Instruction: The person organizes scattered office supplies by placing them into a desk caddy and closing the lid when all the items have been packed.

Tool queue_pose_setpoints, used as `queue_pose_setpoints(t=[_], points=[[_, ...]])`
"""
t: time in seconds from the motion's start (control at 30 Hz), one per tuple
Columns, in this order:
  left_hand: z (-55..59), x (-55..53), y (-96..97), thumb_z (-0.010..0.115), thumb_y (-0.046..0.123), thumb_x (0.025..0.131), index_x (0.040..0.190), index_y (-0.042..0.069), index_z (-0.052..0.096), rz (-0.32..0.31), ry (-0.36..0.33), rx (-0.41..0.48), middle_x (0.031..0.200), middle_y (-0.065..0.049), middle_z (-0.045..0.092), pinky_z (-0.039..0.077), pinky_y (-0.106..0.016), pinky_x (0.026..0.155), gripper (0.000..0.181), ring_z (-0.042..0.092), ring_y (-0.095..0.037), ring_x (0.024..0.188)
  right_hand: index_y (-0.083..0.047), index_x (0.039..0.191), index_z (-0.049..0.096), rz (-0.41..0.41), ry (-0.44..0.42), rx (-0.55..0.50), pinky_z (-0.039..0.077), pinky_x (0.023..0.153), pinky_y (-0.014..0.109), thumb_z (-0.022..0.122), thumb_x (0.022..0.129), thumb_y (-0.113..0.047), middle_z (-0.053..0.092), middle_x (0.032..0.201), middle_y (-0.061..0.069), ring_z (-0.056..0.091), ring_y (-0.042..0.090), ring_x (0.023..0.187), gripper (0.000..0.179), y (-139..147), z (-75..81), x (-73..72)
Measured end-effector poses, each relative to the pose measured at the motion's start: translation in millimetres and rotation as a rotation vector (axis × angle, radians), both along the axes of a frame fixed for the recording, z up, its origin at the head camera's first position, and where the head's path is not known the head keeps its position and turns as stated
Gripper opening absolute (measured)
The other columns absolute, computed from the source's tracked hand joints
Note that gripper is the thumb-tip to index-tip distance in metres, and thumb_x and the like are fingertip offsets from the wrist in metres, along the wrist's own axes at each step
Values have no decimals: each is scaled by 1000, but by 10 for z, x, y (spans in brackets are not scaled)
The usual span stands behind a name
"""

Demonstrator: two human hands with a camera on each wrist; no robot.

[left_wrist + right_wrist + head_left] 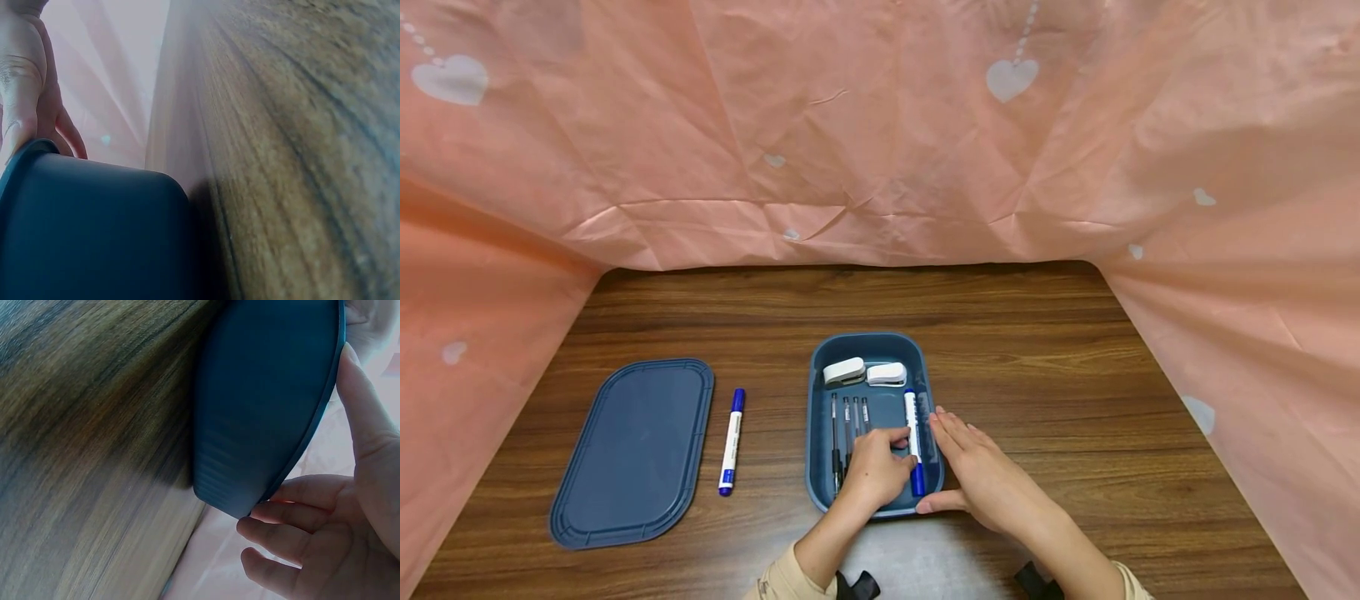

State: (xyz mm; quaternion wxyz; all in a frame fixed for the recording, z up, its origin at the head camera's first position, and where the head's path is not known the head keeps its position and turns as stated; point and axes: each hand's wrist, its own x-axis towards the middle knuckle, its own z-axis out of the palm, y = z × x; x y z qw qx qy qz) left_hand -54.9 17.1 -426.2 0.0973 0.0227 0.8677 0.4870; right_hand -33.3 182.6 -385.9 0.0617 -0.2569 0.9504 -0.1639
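A blue plastic box (815, 433) stands on the table with pens and small staplers in it. My left hand (876, 468) reaches over its near edge, fingers bent, with thumb and index fingertips at a blue-and-white marker (912, 417) lying along the right wall. My right hand (981, 471) rests against the box's right side, fingers extended, thumb on the near right corner of the rim. In the right wrist view, that thumb (362, 400) touches the rim. Several slim black-and-clear pens (835, 433) lie in the left half, partly hidden by my left hand.
Two small white staplers, one on the left (844, 370) and one on the right (887, 374), sit at the box's far end. Another blue-and-white marker (732, 442) lies left of the box, beside a flat blue lid (636, 450). A pink curtain (865, 142) encloses the wooden table (1015, 333).
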Motion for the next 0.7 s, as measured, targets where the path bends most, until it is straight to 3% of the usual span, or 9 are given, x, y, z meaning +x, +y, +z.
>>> queue_pose_setpoints(t=[0.3,0.53,0.7], points=[[-15,-12,3,73,0,80,117,-2,68,3,4,-9,100,-16,72,53,-24,59,38,66,-11,72,8,142,41,5,10,5,38,109,56,72,76,-54,40,149,27,42,41,136,95,2,2,2],[-7,-16,11,72,2,80,117,0,69,16,4,-43,99,-13,73,55,-44,83,37,67,-26,100,8,142,41,4,10,2,39,108,56,72,76,-54,40,149,26,42,41,136,96,4,-2,4],[2,-6,8,73,2,80,120,0,67,26,15,-54,100,-13,73,56,-39,76,40,68,-24,95,8,142,41,6,13,-5,39,108,56,72,76,-54,40,149,27,43,41,136,96,1,-7,4]])
